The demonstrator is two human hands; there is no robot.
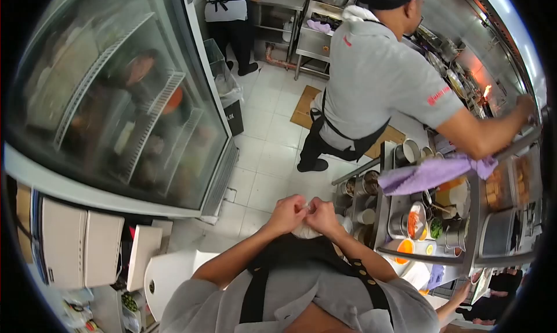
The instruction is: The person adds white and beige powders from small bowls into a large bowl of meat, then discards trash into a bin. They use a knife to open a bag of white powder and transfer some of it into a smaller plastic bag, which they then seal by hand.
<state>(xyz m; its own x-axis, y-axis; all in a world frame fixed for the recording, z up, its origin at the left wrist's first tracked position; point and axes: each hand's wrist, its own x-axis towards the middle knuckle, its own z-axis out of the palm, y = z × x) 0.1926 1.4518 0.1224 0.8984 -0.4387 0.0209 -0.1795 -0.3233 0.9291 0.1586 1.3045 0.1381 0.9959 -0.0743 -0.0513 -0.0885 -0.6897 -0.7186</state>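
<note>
My left hand and my right hand meet in front of my apron, fingers pinched together. Between and just below them is a whitish, thin, crumpled thing that looks like a plastic bag. Both hands grip its gathered top, and a small pale bit shows between the fingertips. My hands and the dark apron hide most of the bag, so its contents cannot be made out.
A glass-door fridge stands at left. A co-worker reaches toward the stove, where a flame burns. Food containers and a purple cloth are on the steel station at right. A bin stands by the fridge; another person is behind.
</note>
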